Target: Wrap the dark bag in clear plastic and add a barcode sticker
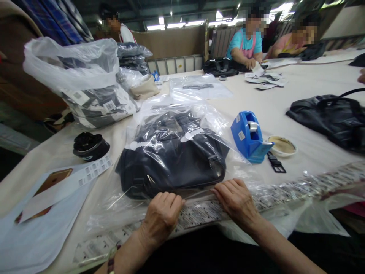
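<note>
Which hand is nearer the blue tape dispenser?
Right: the right hand sits in front of the blue tape dispenser, not touching it; the left hand lies farther away to its left.

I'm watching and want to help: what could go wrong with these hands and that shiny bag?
The left hand and right hand press on a slippery clear plastic bag holding a dark bag, so it might slide out of place. The strip of barcode labels beneath them could wrinkle or tear. The blue tape dispenser sits close by, so an arm or the plastic might knock it.
</note>
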{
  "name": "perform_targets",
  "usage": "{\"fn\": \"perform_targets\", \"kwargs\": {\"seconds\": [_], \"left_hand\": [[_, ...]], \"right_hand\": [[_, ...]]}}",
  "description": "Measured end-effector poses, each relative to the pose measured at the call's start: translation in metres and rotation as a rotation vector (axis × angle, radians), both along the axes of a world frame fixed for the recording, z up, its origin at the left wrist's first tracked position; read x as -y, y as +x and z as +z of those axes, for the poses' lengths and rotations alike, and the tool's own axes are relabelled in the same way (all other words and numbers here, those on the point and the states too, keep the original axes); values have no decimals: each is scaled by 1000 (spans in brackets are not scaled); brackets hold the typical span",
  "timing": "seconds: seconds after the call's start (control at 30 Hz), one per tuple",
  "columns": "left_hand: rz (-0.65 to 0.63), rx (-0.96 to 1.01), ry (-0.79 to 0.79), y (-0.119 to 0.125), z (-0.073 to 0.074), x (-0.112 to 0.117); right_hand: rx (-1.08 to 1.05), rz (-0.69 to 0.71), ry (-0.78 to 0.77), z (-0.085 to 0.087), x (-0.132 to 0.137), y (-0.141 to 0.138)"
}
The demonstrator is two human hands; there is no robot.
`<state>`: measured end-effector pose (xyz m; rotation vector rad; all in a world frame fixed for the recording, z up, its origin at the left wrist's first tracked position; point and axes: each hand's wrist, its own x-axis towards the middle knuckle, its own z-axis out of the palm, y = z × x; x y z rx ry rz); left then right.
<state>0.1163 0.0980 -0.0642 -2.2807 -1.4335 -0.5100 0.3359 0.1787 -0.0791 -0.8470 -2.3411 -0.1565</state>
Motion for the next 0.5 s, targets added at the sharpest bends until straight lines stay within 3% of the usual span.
{"fn": "perform_targets", "kwargs": {"seconds": [0.17, 0.5], "left_hand": [[80, -47, 107, 0, 5, -6], [116, -58, 129, -2, 20, -13]], "right_hand": [[-6, -59, 64, 2, -6, 1], [-21, -94, 36, 3, -12, 7]]}}
